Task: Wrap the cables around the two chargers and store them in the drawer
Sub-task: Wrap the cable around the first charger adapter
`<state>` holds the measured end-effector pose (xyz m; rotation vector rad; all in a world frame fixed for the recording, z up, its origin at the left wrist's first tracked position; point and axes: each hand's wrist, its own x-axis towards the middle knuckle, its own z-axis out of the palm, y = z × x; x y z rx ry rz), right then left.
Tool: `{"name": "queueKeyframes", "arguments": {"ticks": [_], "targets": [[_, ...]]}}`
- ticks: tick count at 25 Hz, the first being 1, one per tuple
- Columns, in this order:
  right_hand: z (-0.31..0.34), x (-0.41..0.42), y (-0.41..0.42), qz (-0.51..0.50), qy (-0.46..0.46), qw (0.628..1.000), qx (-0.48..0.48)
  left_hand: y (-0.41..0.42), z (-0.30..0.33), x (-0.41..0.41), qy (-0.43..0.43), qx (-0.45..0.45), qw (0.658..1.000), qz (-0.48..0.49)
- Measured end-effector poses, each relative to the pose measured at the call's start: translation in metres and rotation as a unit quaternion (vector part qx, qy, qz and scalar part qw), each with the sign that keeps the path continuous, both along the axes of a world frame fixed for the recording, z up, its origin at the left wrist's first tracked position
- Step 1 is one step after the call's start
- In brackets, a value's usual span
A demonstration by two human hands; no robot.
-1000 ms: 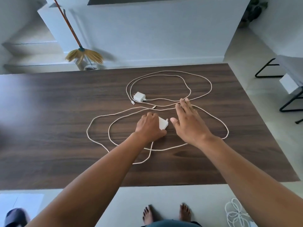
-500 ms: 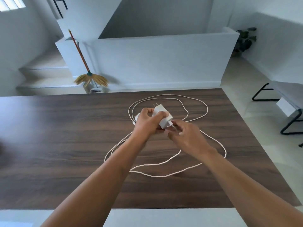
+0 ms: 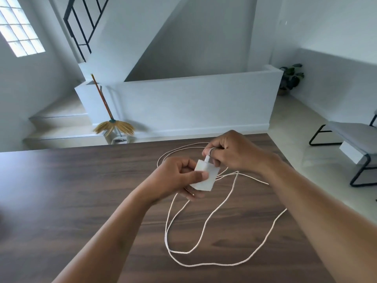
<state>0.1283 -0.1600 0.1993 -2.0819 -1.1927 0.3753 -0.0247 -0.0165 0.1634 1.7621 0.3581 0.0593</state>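
My left hand (image 3: 179,176) grips a white charger block (image 3: 206,176) above the dark wooden table (image 3: 71,190). My right hand (image 3: 230,152) pinches the white cable (image 3: 208,219) right at its plug, where it enters the top of the block. From there the cable hangs down and lies in loose loops on the table in front of me. A further loop of white cable (image 3: 173,152) lies behind my hands. The second charger is hidden behind my hands. No drawer is in view.
A broom (image 3: 108,119) leans on the low white wall beyond the table's far edge. A bench with black metal legs (image 3: 355,148) stands to the right of the table. Stairs rise at the back left and a potted plant (image 3: 291,78) sits in the far corner.
My left hand has lifted the charger off the table and turned it. My right hand has moved from the tabletop up to the cable at the block's plug. My view has tilted upward.
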Motion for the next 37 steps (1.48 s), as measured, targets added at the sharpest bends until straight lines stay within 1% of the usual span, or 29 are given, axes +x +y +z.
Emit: {"name": "queueKeyframes", "arguments": {"ticks": [2, 4, 6, 7, 9, 11, 12, 13, 15, 17, 19, 22, 25, 27, 29, 31, 33, 35, 37], "targets": [[0.006, 0.003, 0.004, 0.005, -0.015, 1.0, -0.009, -0.005, -0.002, 0.002, -0.022, 0.034, 0.999, 0.009], [0.011, 0.007, 0.006, 0.018, -0.024, 0.999, -0.011, -0.009, -0.003, 0.004, -0.041, 0.042, 0.998, 0.029], [0.017, 0.012, 0.003, 0.047, -0.002, 0.999, -0.01, -0.009, -0.005, 0.003, -0.06, 0.042, 0.996, 0.045], [0.02, 0.016, 0.0, 0.065, 0.029, 0.997, 0.0, -0.008, -0.006, 0.002, -0.07, 0.041, 0.995, 0.05], [0.021, 0.028, -0.01, 0.08, 0.126, 0.987, 0.051, -0.006, -0.009, -0.002, -0.098, 0.014, 0.994, 0.045], [0.013, 0.043, -0.017, 0.066, 0.223, 0.963, 0.133, -0.007, -0.01, -0.008, -0.133, -0.042, 0.99, 0.034], [0.005, 0.048, -0.018, 0.05, 0.254, 0.951, 0.169, -0.009, -0.009, -0.011, -0.154, -0.076, 0.985, 0.032], [-0.003, 0.048, -0.017, 0.03, 0.264, 0.945, 0.192, -0.011, -0.007, -0.011, -0.176, -0.108, 0.978, 0.033], [-0.024, 0.033, -0.012, 0.014, 0.238, 0.951, 0.196, -0.016, -0.002, -0.009, -0.211, -0.133, 0.967, 0.056], [-0.046, 0.006, -0.009, 0.029, 0.183, 0.971, 0.152, -0.016, 0.003, -0.003, -0.237, -0.113, 0.958, 0.116], [-0.062, -0.019, -0.013, 0.047, 0.125, 0.986, 0.105, -0.01, 0.008, 0.0, -0.237, -0.079, 0.953, 0.172], [-0.057, -0.042, -0.027, 0.076, 0.046, 0.993, 0.073, -0.001, 0.004, -0.001, -0.223, -0.044, 0.95, 0.214], [-0.03, -0.054, -0.04, 0.13, -0.03, 0.99, 0.042, 0.0, -0.002, -0.003, -0.208, -0.009, 0.952, 0.224], [-0.004, -0.055, -0.045, 0.145, -0.035, 0.989, 0.005, -0.004, -0.005, -0.005, -0.2, 0.037, 0.956, 0.213], [0.023, -0.049, -0.044, 0.142, -0.061, 0.988, -0.015, -0.01, -0.007, -0.009, -0.2, 0.06, 0.958, 0.195], [0.048, -0.036, -0.037, 0.138, -0.092, 0.986, 0.006, -0.016, -0.005, -0.013, -0.196, 0.062, 0.963, 0.173], [0.063, -0.021, -0.027, 0.136, -0.105, 0.985, 0.029, -0.02, 0.0, -0.017, -0.182, 0.065, 0.968, 0.158], [0.065, -0.007, -0.016, 0.139, -0.082, 0.985, 0.057, -0.021, 0.004, -0.021, -0.185, 0.041, 0.972, 0.137], [0.058, 0.001, -0.01, 0.148, -0.015, 0.983, 0.108, -0.021, 0.007, -0.025, -0.197, -0.029, 0.974, 0.106]]}}
